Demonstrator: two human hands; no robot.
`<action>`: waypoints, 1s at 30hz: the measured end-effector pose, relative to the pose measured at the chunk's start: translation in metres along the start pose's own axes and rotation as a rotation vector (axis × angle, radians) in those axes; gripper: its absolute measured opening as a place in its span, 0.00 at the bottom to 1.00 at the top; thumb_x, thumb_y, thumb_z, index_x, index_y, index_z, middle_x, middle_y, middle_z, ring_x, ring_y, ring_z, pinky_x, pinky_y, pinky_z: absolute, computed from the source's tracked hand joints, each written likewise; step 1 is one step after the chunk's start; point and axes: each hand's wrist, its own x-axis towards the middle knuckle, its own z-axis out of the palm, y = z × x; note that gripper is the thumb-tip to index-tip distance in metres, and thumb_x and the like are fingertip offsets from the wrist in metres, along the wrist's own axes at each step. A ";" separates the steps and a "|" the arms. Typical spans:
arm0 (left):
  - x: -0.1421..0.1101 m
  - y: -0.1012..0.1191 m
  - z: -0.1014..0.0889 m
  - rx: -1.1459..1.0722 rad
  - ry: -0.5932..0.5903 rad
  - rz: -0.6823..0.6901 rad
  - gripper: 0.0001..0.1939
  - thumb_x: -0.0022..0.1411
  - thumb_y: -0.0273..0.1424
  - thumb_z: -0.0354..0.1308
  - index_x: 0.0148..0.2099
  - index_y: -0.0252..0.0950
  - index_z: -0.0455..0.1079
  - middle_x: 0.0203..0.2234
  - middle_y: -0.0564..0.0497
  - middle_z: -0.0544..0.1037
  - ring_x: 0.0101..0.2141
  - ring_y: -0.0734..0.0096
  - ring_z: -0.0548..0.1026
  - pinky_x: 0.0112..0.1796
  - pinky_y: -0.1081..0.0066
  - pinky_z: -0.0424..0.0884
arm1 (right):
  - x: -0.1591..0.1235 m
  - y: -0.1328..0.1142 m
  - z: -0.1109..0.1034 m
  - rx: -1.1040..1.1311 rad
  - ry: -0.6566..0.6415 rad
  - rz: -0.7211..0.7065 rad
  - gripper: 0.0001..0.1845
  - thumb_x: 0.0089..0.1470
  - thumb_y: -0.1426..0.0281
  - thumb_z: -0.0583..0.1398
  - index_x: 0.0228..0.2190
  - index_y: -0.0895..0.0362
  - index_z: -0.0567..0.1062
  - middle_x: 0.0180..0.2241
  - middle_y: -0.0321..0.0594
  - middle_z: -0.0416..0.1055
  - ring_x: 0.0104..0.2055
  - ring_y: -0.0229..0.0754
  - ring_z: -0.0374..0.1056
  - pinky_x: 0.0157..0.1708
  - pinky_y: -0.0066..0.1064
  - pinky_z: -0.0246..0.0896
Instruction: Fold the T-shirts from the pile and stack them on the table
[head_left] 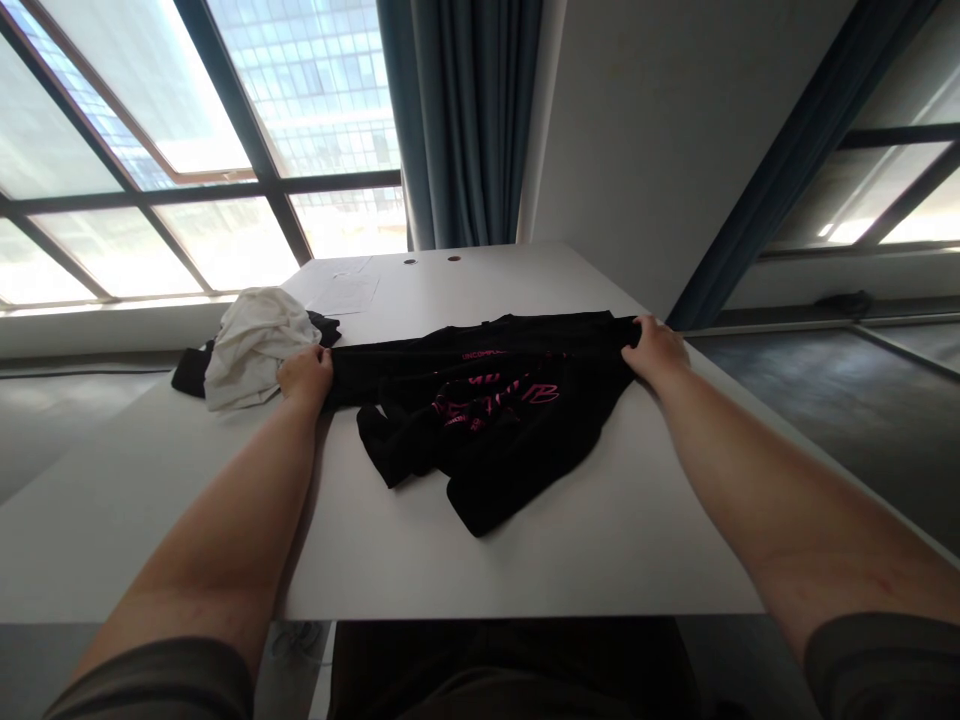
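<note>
A black garment with pink lettering (487,400) lies stretched and partly bunched across the white table (525,540). My left hand (306,375) grips its left end. My right hand (656,350) grips its right end near the table's right edge. Between my hands the upper hem is pulled fairly straight, while the lower part is crumpled toward me.
A crumpled white cloth (255,345) lies on another dark garment (193,372) just left of my left hand. A sheet of paper (345,290) rests at the back of the table. Windows, a blue curtain (465,120) and a wall stand behind.
</note>
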 end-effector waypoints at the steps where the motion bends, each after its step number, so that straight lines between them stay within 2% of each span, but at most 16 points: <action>1: 0.000 0.000 0.000 -0.003 0.004 -0.004 0.27 0.70 0.44 0.43 0.56 0.37 0.77 0.51 0.33 0.81 0.51 0.39 0.77 0.51 0.48 0.73 | 0.002 0.002 -0.001 0.030 0.025 0.018 0.32 0.61 0.67 0.62 0.64 0.59 0.66 0.54 0.56 0.68 0.57 0.59 0.65 0.60 0.47 0.62; 4: -0.003 0.003 -0.002 -0.016 0.026 0.004 0.26 0.70 0.43 0.45 0.56 0.36 0.77 0.51 0.34 0.80 0.52 0.39 0.76 0.52 0.47 0.72 | 0.007 0.009 -0.005 0.132 0.069 0.159 0.21 0.62 0.68 0.62 0.56 0.58 0.72 0.47 0.52 0.71 0.52 0.53 0.67 0.57 0.42 0.63; 7: -0.011 0.012 -0.007 -0.034 0.103 0.093 0.24 0.70 0.42 0.47 0.56 0.37 0.77 0.54 0.35 0.79 0.55 0.40 0.74 0.55 0.46 0.70 | 0.011 0.023 -0.010 0.167 0.098 0.291 0.15 0.61 0.71 0.62 0.49 0.57 0.75 0.45 0.52 0.71 0.50 0.52 0.66 0.56 0.42 0.63; 10: -0.022 0.027 -0.011 -0.031 0.121 0.294 0.23 0.73 0.41 0.46 0.57 0.40 0.77 0.56 0.40 0.78 0.59 0.45 0.73 0.60 0.48 0.68 | 0.014 0.039 -0.018 0.161 0.139 0.424 0.18 0.55 0.75 0.63 0.48 0.58 0.76 0.51 0.56 0.68 0.56 0.58 0.62 0.57 0.51 0.61; 12: -0.029 0.040 -0.011 -0.016 0.045 0.472 0.23 0.74 0.42 0.44 0.58 0.43 0.77 0.58 0.45 0.78 0.60 0.50 0.73 0.63 0.50 0.66 | 0.015 0.045 -0.022 0.147 0.206 0.459 0.19 0.53 0.77 0.64 0.48 0.58 0.77 0.57 0.58 0.64 0.60 0.61 0.58 0.58 0.55 0.58; 14: -0.033 0.052 -0.009 0.000 -0.074 0.622 0.25 0.75 0.43 0.42 0.62 0.45 0.75 0.61 0.48 0.77 0.62 0.54 0.72 0.65 0.52 0.64 | 0.015 0.041 -0.024 0.103 0.294 0.330 0.19 0.54 0.76 0.63 0.48 0.58 0.77 0.60 0.57 0.60 0.62 0.61 0.56 0.61 0.54 0.57; 16: -0.034 0.061 -0.005 0.006 -0.206 0.703 0.28 0.76 0.44 0.40 0.66 0.45 0.72 0.64 0.50 0.75 0.64 0.56 0.71 0.68 0.53 0.63 | 0.015 0.027 -0.020 0.042 0.330 0.034 0.18 0.56 0.76 0.60 0.49 0.61 0.78 0.58 0.57 0.63 0.62 0.59 0.57 0.64 0.49 0.57; 17: -0.034 0.065 -0.003 0.003 -0.266 0.724 0.29 0.75 0.45 0.39 0.67 0.44 0.71 0.65 0.50 0.74 0.65 0.58 0.70 0.68 0.53 0.62 | 0.015 0.017 -0.015 0.020 0.307 -0.142 0.17 0.57 0.76 0.59 0.49 0.62 0.78 0.55 0.56 0.66 0.61 0.57 0.59 0.65 0.46 0.57; 19: -0.031 0.072 0.001 -0.022 -0.364 0.753 0.31 0.75 0.47 0.38 0.67 0.43 0.72 0.65 0.51 0.73 0.66 0.60 0.69 0.70 0.57 0.61 | 0.013 -0.006 -0.001 0.015 0.171 -0.444 0.17 0.61 0.74 0.57 0.49 0.61 0.79 0.52 0.53 0.70 0.58 0.53 0.64 0.64 0.41 0.59; 21: -0.027 0.077 0.002 -0.058 -0.433 0.753 0.33 0.74 0.50 0.38 0.66 0.43 0.73 0.66 0.53 0.73 0.67 0.62 0.69 0.71 0.62 0.61 | 0.013 -0.026 0.017 0.024 -0.039 -0.625 0.18 0.65 0.68 0.57 0.51 0.58 0.80 0.54 0.49 0.71 0.57 0.51 0.67 0.64 0.40 0.63; 22: -0.026 0.081 0.003 -0.074 -0.464 0.730 0.34 0.73 0.51 0.38 0.66 0.43 0.73 0.66 0.54 0.72 0.67 0.62 0.69 0.71 0.63 0.61 | 0.014 -0.033 0.026 0.019 -0.120 -0.660 0.20 0.66 0.65 0.57 0.54 0.57 0.79 0.55 0.48 0.71 0.58 0.50 0.67 0.65 0.40 0.63; 24: -0.023 0.090 0.003 -0.078 -0.519 0.658 0.35 0.73 0.53 0.37 0.68 0.43 0.71 0.69 0.55 0.69 0.68 0.62 0.68 0.71 0.65 0.60 | 0.020 -0.040 0.040 -0.005 -0.203 -0.627 0.24 0.67 0.61 0.57 0.59 0.57 0.78 0.60 0.48 0.68 0.61 0.51 0.66 0.68 0.41 0.61; 27: -0.016 0.109 0.005 0.001 -0.577 0.573 0.38 0.73 0.53 0.34 0.73 0.40 0.65 0.72 0.52 0.63 0.71 0.60 0.63 0.73 0.64 0.57 | 0.036 -0.036 0.052 -0.059 -0.210 -0.439 0.28 0.70 0.58 0.55 0.64 0.57 0.74 0.64 0.49 0.64 0.65 0.54 0.64 0.69 0.45 0.59; 30: -0.005 0.130 0.011 0.103 -0.623 0.546 0.38 0.75 0.51 0.32 0.75 0.40 0.60 0.74 0.49 0.57 0.72 0.58 0.60 0.73 0.61 0.56 | 0.057 -0.025 0.057 -0.109 -0.221 -0.261 0.32 0.71 0.55 0.53 0.68 0.55 0.70 0.66 0.50 0.61 0.66 0.56 0.62 0.69 0.48 0.59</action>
